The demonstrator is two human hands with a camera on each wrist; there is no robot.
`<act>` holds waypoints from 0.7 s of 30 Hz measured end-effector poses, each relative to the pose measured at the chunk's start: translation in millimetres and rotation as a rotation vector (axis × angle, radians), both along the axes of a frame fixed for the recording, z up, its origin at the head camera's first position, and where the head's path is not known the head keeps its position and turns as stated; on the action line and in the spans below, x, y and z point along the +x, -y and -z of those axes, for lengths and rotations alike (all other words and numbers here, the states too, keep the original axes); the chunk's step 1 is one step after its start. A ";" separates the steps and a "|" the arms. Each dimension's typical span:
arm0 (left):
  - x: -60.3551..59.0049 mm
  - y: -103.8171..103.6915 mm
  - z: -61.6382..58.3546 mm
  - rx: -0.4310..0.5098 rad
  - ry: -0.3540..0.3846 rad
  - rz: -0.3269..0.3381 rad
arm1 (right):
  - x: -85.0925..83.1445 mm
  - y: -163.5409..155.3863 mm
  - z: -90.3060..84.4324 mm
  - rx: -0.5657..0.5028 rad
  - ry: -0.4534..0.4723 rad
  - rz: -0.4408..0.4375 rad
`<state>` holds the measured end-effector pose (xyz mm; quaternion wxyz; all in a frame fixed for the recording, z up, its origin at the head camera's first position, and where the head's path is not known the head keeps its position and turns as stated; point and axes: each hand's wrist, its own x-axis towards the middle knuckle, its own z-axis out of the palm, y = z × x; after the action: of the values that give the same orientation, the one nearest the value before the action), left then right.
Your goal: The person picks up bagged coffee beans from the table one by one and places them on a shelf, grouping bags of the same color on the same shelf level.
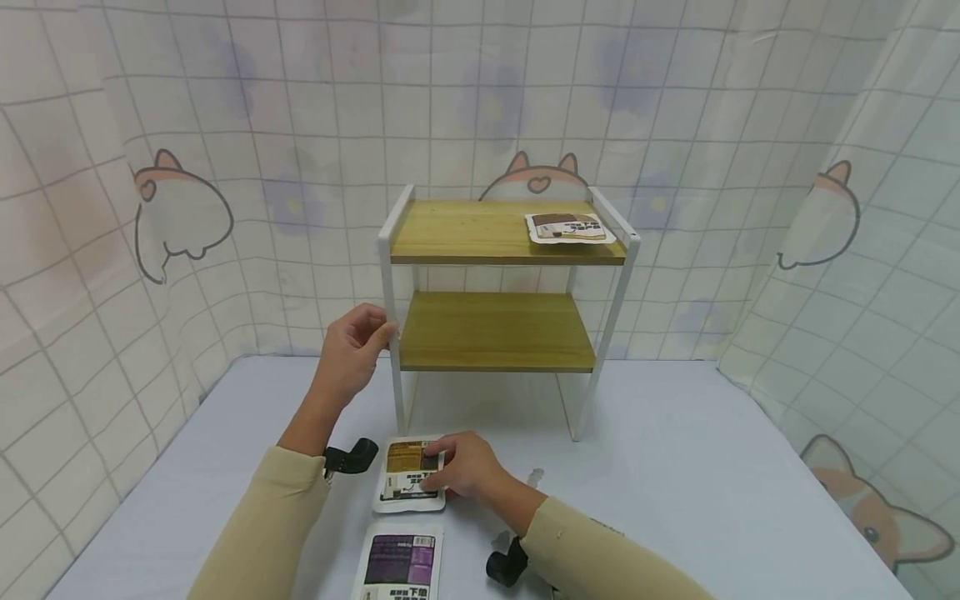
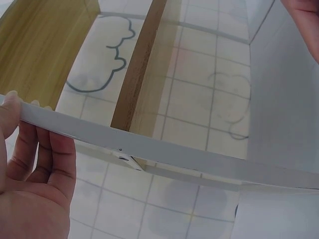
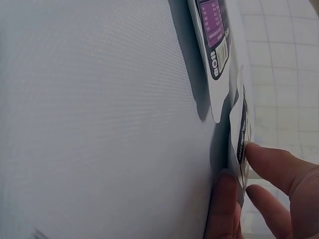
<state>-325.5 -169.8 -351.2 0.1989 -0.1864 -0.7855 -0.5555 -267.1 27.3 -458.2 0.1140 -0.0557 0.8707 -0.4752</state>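
My left hand [image 1: 354, 346] grips the white left front post of a two-tier shelf [image 1: 495, 333]. The left wrist view has that hand [image 2: 40, 184] with its thumb and fingers on either side of the post [image 2: 194, 154]. In front of the shelf's left leg, a flat pouch with a brown-yellow label [image 1: 401, 471] lies on the table. My right hand [image 1: 472, 467] pinches its right edge. Seen from the right wrist, the thumb is on the face of the pouch [image 3: 238, 144] and a finger lies beneath its edge.
Nearer to me lies a pouch with a purple label [image 1: 401, 567]. Another flat pouch [image 1: 570, 228] rests on the right side of the upper board. A white cloth [image 1: 675, 467] covers the table, and grid-patterned curtains [image 1: 315, 125] hang behind and beside it.
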 end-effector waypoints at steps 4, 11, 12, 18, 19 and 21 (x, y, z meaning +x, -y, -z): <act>0.3 0.1 -0.8 -0.001 0.005 -0.002 | 0.7 0.3 -1.6 0.017 -0.008 0.000; 0.4 0.1 -0.7 -0.001 0.006 -0.004 | 1.1 0.7 -0.6 0.029 -0.027 -0.003; 0.5 0.2 -0.6 -0.004 0.003 -0.006 | 1.2 0.7 -0.4 0.026 -0.028 -0.004; 0.6 0.0 -0.3 -0.008 -0.010 -0.006 | 2.3 1.1 -1.4 0.034 -0.035 -0.006; 0.4 -0.1 -0.3 -0.005 -0.010 -0.005 | 2.5 1.2 -1.5 0.036 -0.038 -0.007; 0.2 0.1 -0.1 -0.010 -0.013 -0.005 | 3.0 1.3 -1.3 0.043 -0.044 -0.008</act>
<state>-325.3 -169.9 -351.1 0.2046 -0.1891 -0.7876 -0.5496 -264.1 25.9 -457.0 0.0977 -0.0671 0.8829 -0.4544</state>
